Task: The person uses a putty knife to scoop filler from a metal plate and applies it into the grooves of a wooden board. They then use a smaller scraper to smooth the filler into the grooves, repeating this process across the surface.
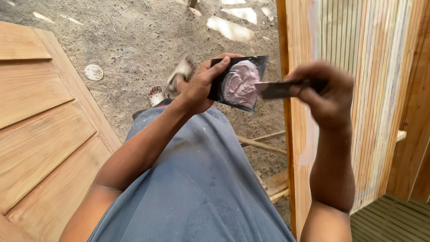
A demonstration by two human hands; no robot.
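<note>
My left hand [201, 85] grips a dark flat board [216, 85] by its left edge, thumb on top. A mound of pinkish-grey putty [239, 84] lies spread on the board. My right hand [324, 92] is closed around the handle of a putty knife [275, 89], whose flat metal blade touches the right side of the putty. Both hands are held up in front of my chest, over my grey shirt. The right hand is blurred from motion.
An upright wooden panel [340, 54] with ribbed slats and pale filler streaks stands at the right, just behind the right hand. A panelled wooden door [40, 130] lies at the left. Sandy ground [143, 40] with a round disc [93, 72], my sandalled feet and loose wood strips [262, 143] lies below.
</note>
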